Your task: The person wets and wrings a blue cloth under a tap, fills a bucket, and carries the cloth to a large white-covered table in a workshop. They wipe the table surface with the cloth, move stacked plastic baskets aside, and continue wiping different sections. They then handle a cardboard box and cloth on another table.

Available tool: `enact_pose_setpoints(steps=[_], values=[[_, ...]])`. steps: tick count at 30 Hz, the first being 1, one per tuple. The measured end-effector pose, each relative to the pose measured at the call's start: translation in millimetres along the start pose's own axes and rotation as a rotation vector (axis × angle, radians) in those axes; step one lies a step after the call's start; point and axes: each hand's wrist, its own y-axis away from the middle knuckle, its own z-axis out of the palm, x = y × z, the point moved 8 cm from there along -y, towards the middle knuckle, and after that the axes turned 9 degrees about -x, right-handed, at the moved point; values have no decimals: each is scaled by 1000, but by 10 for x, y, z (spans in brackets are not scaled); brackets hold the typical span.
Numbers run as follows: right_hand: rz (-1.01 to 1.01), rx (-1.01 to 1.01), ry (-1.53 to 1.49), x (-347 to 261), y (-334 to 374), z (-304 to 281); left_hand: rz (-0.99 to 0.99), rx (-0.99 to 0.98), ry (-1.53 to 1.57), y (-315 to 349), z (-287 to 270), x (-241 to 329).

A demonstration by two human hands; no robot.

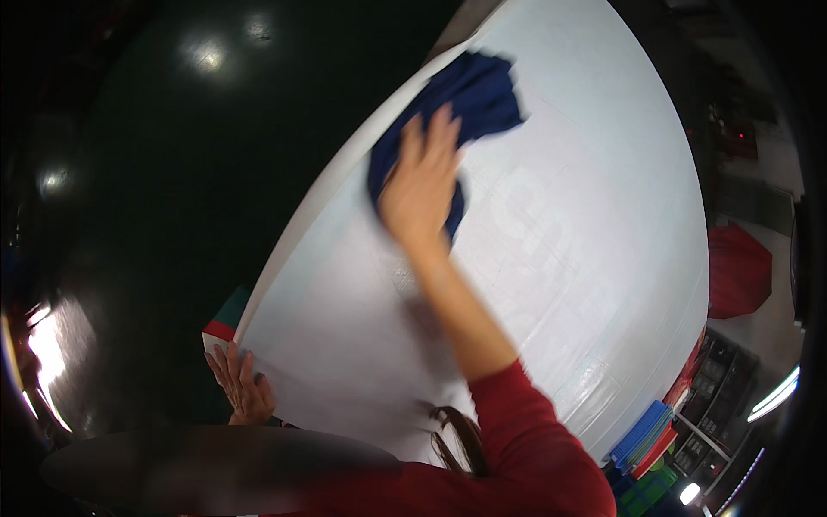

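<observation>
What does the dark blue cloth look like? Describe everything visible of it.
The dark blue cloth looks like soft fabric, bunched and creased, with an uneven upper-right edge. It lies on the large white surface, near its left edge. The right hand lies across it, hiding its middle; motion blur softens parts.

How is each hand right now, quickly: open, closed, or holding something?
Left hand: open, at the edge of the white sheet.
Right hand: open, laid over the dark blue cloth.

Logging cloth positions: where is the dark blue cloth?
In the head view, the dark blue cloth lies under the right hand, on the white surface near its upper-left edge.
</observation>
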Motion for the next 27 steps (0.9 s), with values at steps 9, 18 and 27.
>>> enact_pose_setpoints(steps=[9,18,27], values=[[-362,-133,-130,597,609,-196,2,-110,-96,-57,70,-13],[1595,464,308,5563,2934,-2060,42,-170,-158,-118,103,38],[416,473,295,3308,-749,-993,53,-142,-76,-150,111,54]])
